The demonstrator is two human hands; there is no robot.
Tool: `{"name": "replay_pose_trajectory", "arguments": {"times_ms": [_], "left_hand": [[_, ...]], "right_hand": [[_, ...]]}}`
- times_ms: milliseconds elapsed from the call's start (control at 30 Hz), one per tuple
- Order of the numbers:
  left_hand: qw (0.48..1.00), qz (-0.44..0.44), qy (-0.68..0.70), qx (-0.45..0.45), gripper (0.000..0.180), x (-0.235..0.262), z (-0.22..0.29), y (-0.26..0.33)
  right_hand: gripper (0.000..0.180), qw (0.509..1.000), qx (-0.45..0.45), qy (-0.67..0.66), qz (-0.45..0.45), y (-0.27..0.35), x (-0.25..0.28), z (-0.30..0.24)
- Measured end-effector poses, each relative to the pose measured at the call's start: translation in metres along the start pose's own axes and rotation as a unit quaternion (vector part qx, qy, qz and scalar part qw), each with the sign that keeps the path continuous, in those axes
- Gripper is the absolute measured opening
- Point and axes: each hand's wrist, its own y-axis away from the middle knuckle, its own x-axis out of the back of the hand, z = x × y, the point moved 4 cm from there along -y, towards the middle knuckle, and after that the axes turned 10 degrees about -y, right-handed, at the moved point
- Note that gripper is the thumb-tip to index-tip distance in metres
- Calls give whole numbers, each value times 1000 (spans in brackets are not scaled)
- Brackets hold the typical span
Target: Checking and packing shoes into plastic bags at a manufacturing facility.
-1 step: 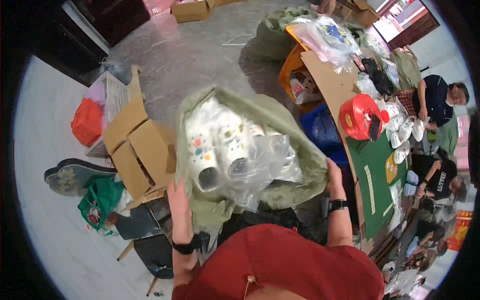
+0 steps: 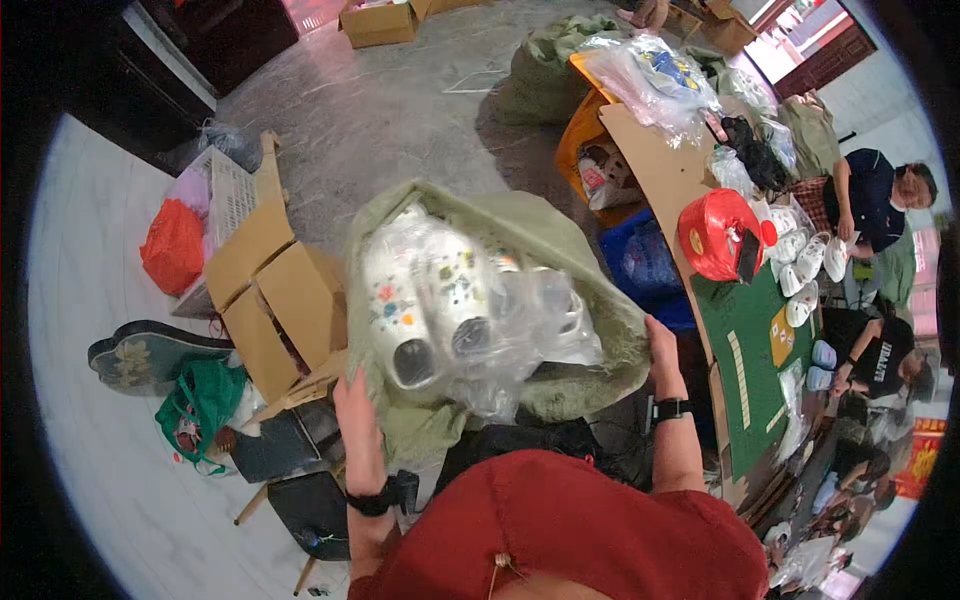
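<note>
The person wears a dark red top, its rounded bulk filling the view at 6 o'clock. Both forearms are bare. A black wristband circles the left wrist at 7 o'clock; a black watch sits on the right wrist at 4 o'clock.

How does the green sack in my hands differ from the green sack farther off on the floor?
The held green sack is open, showing plastic-wrapped white cups; the far green sack shows no contents. The held one is gripped by the left hand and right hand; the far one sits untouched. Both are dull green.

Grey stone floor (image 2: 400, 110), open cardboard boxes (image 2: 270, 300), cluttered green-topped table (image 2: 750, 340).
</note>
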Motion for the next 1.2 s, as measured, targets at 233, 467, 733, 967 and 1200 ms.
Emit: {"name": "replay_pose_trajectory", "arguments": {"times_ms": [233,467,733,967,1200], "left_hand": [[994,3,82,70,47,35,-18,3],[991,42,94,90,54,22,-26,17],[999,27,-4,47,45,13,-23,42],[997,61,32,28,49,8,-22,40],[994,107,-1,6,47,-32,6,45]], "right_hand": [[43,832,168,525,54,20,-54,-96],[46,707,531,429,-184,49,-194,-151],[13,696,444,553,-109,-59,-273,-108],[21,747,498,439,-32,-81,-187,-220],[110,753,330,562,-86,31,-138,-129]]}}
